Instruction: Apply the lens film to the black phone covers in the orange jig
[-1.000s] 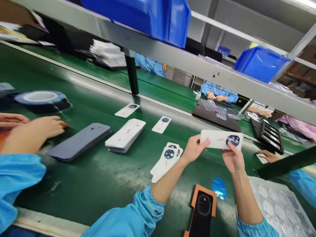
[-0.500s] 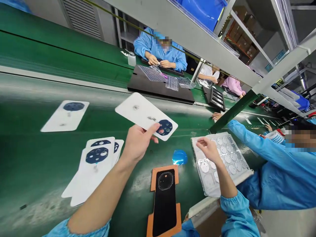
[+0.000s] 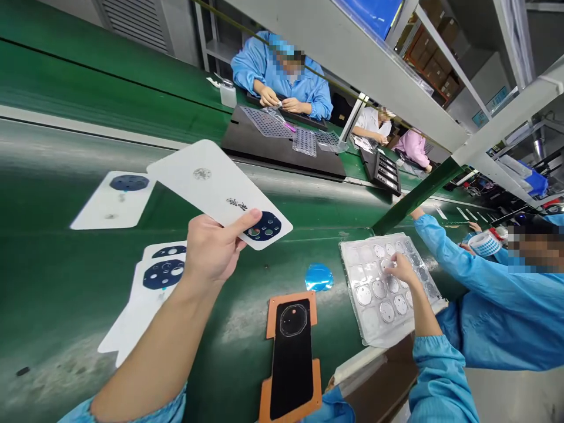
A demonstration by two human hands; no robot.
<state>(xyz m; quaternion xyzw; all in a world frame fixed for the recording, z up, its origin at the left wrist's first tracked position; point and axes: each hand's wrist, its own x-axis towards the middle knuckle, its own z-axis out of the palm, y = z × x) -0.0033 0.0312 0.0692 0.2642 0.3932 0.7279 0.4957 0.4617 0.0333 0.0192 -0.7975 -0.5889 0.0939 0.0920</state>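
Observation:
My left hand (image 3: 207, 249) grips a white phone back cover (image 3: 209, 182) between thumb and fingers. The cover is tilted above the bench, its dark blue camera area (image 3: 267, 226) beside my thumb. My right hand (image 3: 403, 270) is over a clear plastic tray (image 3: 369, 322) with several round silvery discs (image 3: 363, 295). Its fingertips are pinched at one disc, partly covering it. Between my hands an orange fixture (image 3: 316, 382) holds a black phone-shaped plate (image 3: 291, 364). A round blue film (image 3: 319, 277) lies just beyond the fixture.
More white covers lie on the green bench (image 3: 53, 282): one cover (image 3: 103, 205) alone, others in a stack (image 3: 141, 299) partly behind my left forearm. A green post (image 3: 414, 197) rises beyond the tray. A co-worker's blue sleeve (image 3: 453, 252) is at the right; other people sit across the bench.
My left hand has moved left and closer with the white cover. My right hand has moved right, from the tray's far left part to a disc near its middle.

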